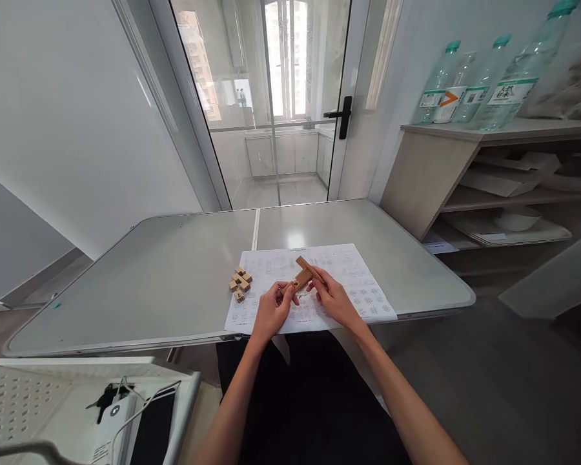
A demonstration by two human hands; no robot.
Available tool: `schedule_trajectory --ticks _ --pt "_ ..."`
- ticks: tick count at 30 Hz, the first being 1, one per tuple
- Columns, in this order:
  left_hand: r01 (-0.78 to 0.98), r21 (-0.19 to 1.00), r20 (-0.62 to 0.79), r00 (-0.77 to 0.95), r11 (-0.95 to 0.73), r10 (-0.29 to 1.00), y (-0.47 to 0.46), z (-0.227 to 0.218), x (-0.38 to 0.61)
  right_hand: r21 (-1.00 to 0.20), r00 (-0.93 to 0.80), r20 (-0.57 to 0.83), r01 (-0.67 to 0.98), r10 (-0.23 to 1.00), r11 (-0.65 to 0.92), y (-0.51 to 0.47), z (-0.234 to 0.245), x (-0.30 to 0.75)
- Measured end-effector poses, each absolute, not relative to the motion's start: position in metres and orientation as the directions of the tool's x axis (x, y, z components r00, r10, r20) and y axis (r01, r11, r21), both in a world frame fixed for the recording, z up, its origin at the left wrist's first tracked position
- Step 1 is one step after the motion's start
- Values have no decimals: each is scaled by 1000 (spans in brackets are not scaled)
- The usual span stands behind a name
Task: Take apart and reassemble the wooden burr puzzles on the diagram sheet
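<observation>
Over a printed paper sheet [329, 265], my left hand [272, 312] is closed around the lower left end of a small brown wooden box [303, 278]. A small light piece shows near its fingertips, too small to make out. My right hand [333, 298] pinches a thin flat wooden strip [306, 263], which looks like the box's lid. The strip lies slantwise against the box's upper right end; whether the two are joined I cannot tell. Left of my hands, several notched wooden puzzle pieces [242, 279] lie in a loose cluster at the sheet's left edge.
The sheet lies at the front edge of a grey folding table [174, 278]. At lower left a white basket [188, 394] holds a power bank [113, 426], a cable, keys and a dark phone-like slab. On the right, a shelf [416, 168] carries plastic bottles [474, 90]. Behind stands a glass door [300, 77].
</observation>
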State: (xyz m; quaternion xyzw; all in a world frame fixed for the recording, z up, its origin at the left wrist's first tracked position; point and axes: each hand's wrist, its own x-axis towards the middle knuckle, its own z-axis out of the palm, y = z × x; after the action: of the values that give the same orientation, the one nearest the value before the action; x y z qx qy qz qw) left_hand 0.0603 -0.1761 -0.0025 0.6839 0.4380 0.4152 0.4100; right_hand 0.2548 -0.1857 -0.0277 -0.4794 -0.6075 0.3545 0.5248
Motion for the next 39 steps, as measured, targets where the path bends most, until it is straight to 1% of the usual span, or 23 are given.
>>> schedule_trajectory --ticks 8,15,31,39 --pt "267 924 205 256 -273 945 -176 -3 60 -883 14 387 294 922 367 -189 -24 252" --pt "268 927 200 238 -262 950 -176 -4 60 -819 -19 453 386 892 424 -187 -35 251" --pt "245 932 195 282 -267 939 -177 -1 59 -788 -67 468 419 881 451 -186 -39 254" --pt "250 936 183 263 -250 947 -175 -3 60 -795 -62 462 414 885 444 -189 -33 253"
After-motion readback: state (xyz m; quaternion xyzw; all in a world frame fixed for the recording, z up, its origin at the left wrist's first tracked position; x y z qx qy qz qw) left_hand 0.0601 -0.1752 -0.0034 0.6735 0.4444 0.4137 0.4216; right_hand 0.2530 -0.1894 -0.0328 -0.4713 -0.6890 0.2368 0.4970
